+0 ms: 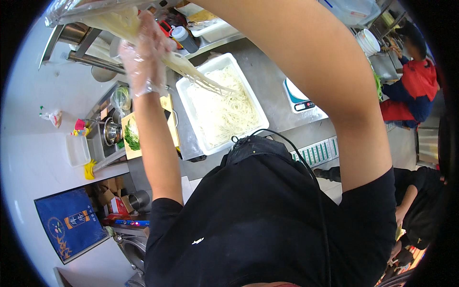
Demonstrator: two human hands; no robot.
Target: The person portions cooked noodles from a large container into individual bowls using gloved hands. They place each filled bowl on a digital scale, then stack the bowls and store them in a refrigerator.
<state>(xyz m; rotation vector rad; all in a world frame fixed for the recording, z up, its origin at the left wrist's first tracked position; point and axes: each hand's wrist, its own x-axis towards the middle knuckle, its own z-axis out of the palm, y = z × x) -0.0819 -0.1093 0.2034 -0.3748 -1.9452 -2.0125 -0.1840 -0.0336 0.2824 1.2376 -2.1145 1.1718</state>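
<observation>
My left hand, in a thin clear plastic glove, is raised and closed around a bundle of pale noodles. The bundle slants down out of a clear plastic bag held at the top edge. Its lower end reaches over a white rectangular tray on the steel counter, and the tray holds a heap of the same noodles. My right arm reaches up across the view toward the bag, and its hand is cut off by the top edge.
A digital scale sits right of the tray. To the left are a cutting board with greens and metal bowls. A squeeze bottle stands behind. A person in a red jacket works at right.
</observation>
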